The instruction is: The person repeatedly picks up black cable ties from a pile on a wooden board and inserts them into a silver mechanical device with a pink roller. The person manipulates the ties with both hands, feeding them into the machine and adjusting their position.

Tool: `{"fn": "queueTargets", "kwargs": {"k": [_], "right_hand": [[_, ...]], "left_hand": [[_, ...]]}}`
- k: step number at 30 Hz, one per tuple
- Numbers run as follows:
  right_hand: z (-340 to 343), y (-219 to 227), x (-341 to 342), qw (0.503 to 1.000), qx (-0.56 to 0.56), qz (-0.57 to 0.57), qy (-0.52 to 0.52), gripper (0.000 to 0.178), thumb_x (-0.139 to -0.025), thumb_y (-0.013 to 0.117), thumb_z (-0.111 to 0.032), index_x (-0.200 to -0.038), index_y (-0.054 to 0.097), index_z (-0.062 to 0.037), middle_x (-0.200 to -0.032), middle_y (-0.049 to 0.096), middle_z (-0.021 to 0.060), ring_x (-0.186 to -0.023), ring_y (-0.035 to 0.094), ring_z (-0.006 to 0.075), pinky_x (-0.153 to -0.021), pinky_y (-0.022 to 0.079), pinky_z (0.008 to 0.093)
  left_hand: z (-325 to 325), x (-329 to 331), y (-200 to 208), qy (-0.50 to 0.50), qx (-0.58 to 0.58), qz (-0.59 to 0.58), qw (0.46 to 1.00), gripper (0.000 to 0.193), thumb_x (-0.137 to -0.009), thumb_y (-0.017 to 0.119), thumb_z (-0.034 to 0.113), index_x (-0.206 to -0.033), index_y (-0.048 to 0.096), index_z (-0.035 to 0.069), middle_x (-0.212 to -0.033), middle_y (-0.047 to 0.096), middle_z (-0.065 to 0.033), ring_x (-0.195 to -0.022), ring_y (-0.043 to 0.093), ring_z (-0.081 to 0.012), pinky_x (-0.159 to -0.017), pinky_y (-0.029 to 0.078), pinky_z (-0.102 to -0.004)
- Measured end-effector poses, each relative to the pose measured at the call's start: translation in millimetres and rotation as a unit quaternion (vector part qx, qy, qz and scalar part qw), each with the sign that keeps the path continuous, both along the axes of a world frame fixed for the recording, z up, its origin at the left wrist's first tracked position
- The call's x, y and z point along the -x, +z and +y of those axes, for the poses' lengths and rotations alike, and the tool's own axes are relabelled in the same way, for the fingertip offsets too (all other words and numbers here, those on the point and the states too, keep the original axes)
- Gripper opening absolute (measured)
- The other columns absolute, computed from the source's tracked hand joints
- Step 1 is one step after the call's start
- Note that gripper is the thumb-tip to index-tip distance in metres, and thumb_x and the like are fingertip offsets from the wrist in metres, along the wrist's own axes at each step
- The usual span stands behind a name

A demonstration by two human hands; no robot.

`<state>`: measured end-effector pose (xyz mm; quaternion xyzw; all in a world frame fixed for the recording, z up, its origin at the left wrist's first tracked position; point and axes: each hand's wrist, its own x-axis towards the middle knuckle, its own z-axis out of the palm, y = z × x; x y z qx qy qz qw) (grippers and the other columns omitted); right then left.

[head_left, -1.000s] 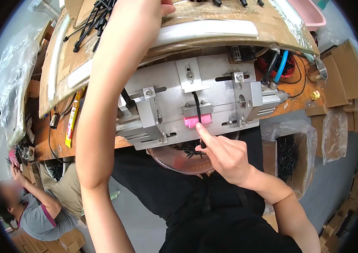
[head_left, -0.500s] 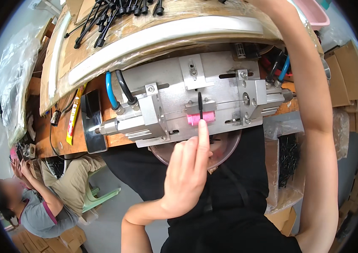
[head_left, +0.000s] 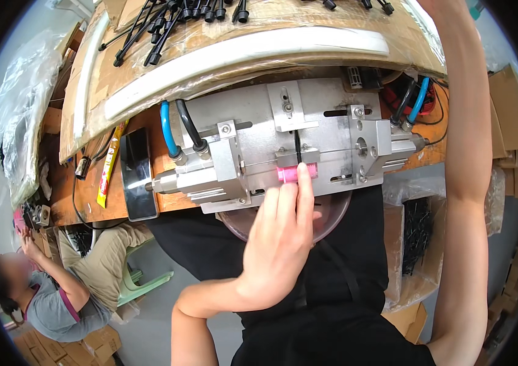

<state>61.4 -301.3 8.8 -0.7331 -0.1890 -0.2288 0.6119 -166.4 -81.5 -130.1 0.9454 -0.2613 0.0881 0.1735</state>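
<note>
A metal pneumatic fixture (head_left: 253, 152) is mounted at the near edge of the wooden bench. A pink block (head_left: 290, 174) sits at its front, with a thin black part (head_left: 297, 145) standing in the slot above it. My left hand (head_left: 277, 238) reaches up from below, fingers stretched out, and its index fingertip touches the pink block. It holds nothing. My right forearm (head_left: 469, 152) runs up the right side toward the top of the bench; that hand is cut off by the frame's top edge.
Several black stemmed parts (head_left: 173, 21) and a long white strip (head_left: 240, 55) lie on plastic-covered cardboard behind the fixture. Blue (head_left: 167, 131) and black hoses feed it. A dark phone (head_left: 137, 174), a translucent bowl (head_left: 332, 216), a bag of black parts (head_left: 417, 232); another person (head_left: 45, 299) sits lower left.
The hands swapped: my right hand left the pink block and its arm rose to the top right, while my left arm came down and its finger moved onto the block.
</note>
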Motion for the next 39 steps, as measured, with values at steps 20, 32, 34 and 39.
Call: {"fn": "queueTargets", "kwargs": {"k": [20,32,34,39], "right_hand": [[-29,-30,93,0.997,0.007,0.071,-0.022,0.024,-0.096,0.058,-0.005,-0.119,0.059,0.0027,-0.086,0.065,0.0104,-0.072,0.059,0.0099,-0.065,0.049,0.0220],[-20,-57,170,0.992,0.098,-0.006,-0.078,0.022,-0.097,0.056,-0.005,-0.117,0.059,0.0055,-0.102,0.066,0.0146,-0.076,0.061,0.0101,-0.053,0.042,0.0175],[11,-76,196,0.992,0.096,0.010,-0.086,0.019,-0.093,0.057,0.002,-0.111,0.059,0.0062,-0.106,0.067,0.0188,-0.075,0.062,0.0124,-0.055,0.045,0.0185],[50,-141,233,0.950,0.301,-0.086,-0.019,0.058,-0.070,0.077,0.004,-0.125,0.058,0.0114,-0.103,0.070,0.0163,-0.062,0.065,0.0183,-0.054,0.051,0.0295]], "left_hand": [[28,-22,47,-0.008,0.131,-0.084,0.988,0.060,-0.069,0.068,-0.015,-0.126,0.062,0.002,-0.114,0.066,-0.0113,-0.100,0.061,-0.0264,-0.086,0.049,-0.0333],[-11,10,-12,0.013,-0.017,-0.027,0.999,0.066,-0.079,0.062,-0.001,-0.141,0.040,-0.012,-0.102,0.052,-0.0118,-0.091,0.053,-0.0238,-0.084,0.049,-0.0322],[-7,15,-14,0.029,-0.020,-0.009,0.999,0.067,-0.078,0.062,-0.002,-0.141,0.040,-0.011,-0.105,0.051,-0.0126,-0.093,0.054,-0.0251,-0.085,0.049,-0.0332],[7,19,14,0.038,0.038,0.038,0.998,0.069,-0.076,0.063,-0.002,-0.141,0.042,-0.008,-0.113,0.050,-0.0145,-0.097,0.054,-0.0279,-0.085,0.050,-0.0352]]}}
